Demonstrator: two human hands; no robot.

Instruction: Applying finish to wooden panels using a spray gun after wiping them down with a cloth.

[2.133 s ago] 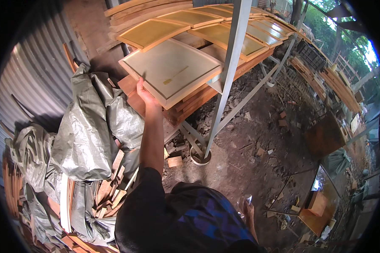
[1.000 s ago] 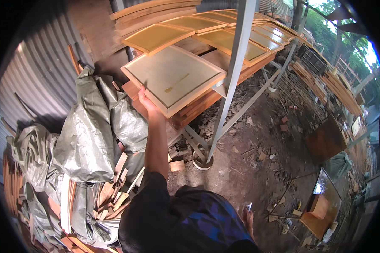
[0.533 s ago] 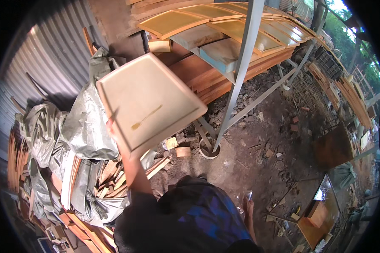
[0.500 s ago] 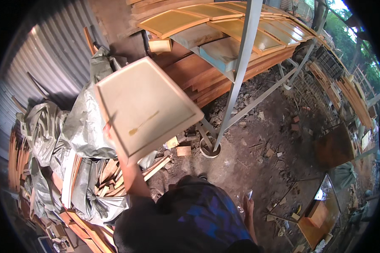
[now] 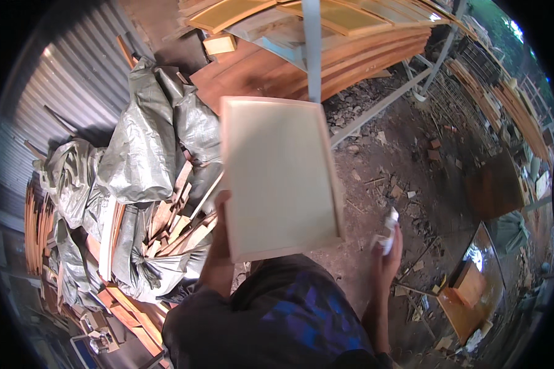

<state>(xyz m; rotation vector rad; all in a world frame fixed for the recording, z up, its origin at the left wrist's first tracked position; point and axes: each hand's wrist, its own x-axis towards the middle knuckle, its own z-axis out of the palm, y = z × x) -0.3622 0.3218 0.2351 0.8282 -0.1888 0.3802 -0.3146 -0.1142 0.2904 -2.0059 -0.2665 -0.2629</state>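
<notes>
A pale framed wooden panel [image 5: 280,178], with a raised rim around a flat cream face, hangs in front of my body. My left hand [image 5: 223,212] is closed on its left edge; part of the fingers is hidden behind the panel. Out to the right, my right hand [image 5: 389,255] is closed around a small white object [image 5: 386,238] with a narrow top end. Blur keeps me from telling its exact kind. The right hand is apart from the panel.
Yellowish framed panels [image 5: 345,17] lie on stacked reddish boards [image 5: 375,58] beyond a grey metal post [image 5: 313,55]. Silvery tarps [image 5: 138,154] and wood offcuts [image 5: 178,227] crowd the left. A glossy panel bearing a wooden block [image 5: 469,284] lies right, on debris-strewn ground.
The panel has swung right and nearer my body, its face turned; the brownish smear no longer shows. My right hand has risen and come forward with the white object.
</notes>
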